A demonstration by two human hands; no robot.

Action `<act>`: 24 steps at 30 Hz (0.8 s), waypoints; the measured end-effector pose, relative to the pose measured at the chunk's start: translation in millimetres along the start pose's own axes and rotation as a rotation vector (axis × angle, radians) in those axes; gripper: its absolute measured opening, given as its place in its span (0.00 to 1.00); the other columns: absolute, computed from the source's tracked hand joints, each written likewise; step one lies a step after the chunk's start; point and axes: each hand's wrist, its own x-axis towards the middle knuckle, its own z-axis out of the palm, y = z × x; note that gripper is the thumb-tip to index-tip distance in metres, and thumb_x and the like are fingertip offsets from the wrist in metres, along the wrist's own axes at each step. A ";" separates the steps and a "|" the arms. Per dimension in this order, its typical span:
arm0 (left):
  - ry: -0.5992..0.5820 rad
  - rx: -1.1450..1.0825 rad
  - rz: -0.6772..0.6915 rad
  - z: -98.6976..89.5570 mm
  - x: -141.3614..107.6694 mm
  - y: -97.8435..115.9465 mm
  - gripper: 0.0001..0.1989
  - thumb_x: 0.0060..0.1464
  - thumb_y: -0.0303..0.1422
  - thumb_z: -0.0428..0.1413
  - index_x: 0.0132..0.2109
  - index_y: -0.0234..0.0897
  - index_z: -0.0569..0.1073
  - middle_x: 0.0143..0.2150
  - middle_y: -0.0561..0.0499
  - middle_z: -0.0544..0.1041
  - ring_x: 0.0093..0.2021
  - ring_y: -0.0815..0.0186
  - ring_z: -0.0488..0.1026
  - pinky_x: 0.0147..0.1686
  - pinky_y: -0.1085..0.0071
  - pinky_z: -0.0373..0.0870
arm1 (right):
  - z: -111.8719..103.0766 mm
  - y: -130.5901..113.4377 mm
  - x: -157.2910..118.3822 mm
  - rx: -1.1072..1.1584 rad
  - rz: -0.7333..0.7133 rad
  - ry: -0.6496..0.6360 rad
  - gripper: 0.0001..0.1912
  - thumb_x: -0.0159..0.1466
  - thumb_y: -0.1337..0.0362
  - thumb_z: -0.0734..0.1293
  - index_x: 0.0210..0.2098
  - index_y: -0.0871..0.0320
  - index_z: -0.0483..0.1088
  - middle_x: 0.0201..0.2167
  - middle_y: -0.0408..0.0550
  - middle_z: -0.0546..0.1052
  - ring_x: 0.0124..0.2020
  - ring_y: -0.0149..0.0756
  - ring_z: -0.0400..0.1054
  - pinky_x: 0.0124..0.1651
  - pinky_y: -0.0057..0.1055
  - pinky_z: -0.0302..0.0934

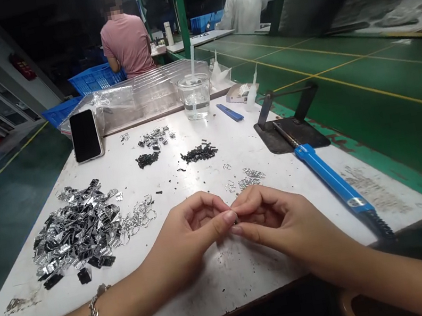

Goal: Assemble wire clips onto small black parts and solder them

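Note:
My left hand and my right hand meet above the front part of the white table. Both pinch at one spot, where a tiny dark part shows between the fingertips; its shape is mostly hidden. A large heap of silver and black metal pieces lies left of my hands, with thin silver clips along its right side. More small silver clips are just beyond my right hand. Farther back are two piles of small black parts and some silver pieces.
A blue soldering iron rests on a black metal stand at the right. Toward the back stand a phone, a cup of clear liquid and a blue strip. Two people are beyond the table.

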 end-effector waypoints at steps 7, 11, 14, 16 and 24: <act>0.023 0.234 0.017 -3.0 -4.5 -0.3 0.08 0.52 0.35 0.59 0.37 0.38 0.70 0.27 0.55 0.69 0.28 0.73 0.64 0.27 0.76 0.59 | -1.9 1.0 -0.1 -0.027 0.075 -0.050 0.05 0.57 0.68 0.70 0.32 0.55 0.71 0.32 0.41 0.75 0.37 0.28 0.70 0.40 0.22 0.65; -0.003 0.221 -0.012 -7.4 -4.6 -1.5 0.08 0.52 0.36 0.59 0.35 0.38 0.69 0.28 0.55 0.70 0.28 0.72 0.65 0.27 0.74 0.60 | -2.4 -0.1 -0.9 -0.060 0.068 -0.053 0.03 0.58 0.67 0.70 0.32 0.55 0.71 0.31 0.40 0.75 0.37 0.26 0.70 0.40 0.21 0.64; -0.032 0.211 0.006 -8.8 -5.6 -2.2 0.08 0.53 0.35 0.59 0.34 0.38 0.68 0.31 0.54 0.70 0.32 0.71 0.67 0.31 0.73 0.62 | -3.0 -0.3 -2.9 -0.090 0.085 -0.066 0.02 0.58 0.66 0.69 0.32 0.55 0.71 0.33 0.40 0.76 0.38 0.27 0.70 0.40 0.21 0.64; -0.047 0.215 0.030 -8.7 -6.4 -2.1 0.07 0.54 0.35 0.58 0.33 0.38 0.67 0.32 0.54 0.69 0.33 0.71 0.67 0.33 0.72 0.63 | -3.3 0.0 -4.4 -0.126 0.091 -0.071 0.02 0.59 0.66 0.69 0.33 0.54 0.71 0.34 0.40 0.76 0.38 0.28 0.70 0.40 0.22 0.64; -0.073 0.251 0.041 -8.4 -7.0 1.2 0.05 0.56 0.31 0.56 0.33 0.39 0.66 0.33 0.55 0.69 0.33 0.72 0.66 0.32 0.74 0.62 | -1.3 -0.2 -5.0 -0.150 0.081 -0.046 0.03 0.58 0.68 0.69 0.33 0.55 0.72 0.33 0.40 0.76 0.37 0.28 0.71 0.40 0.23 0.64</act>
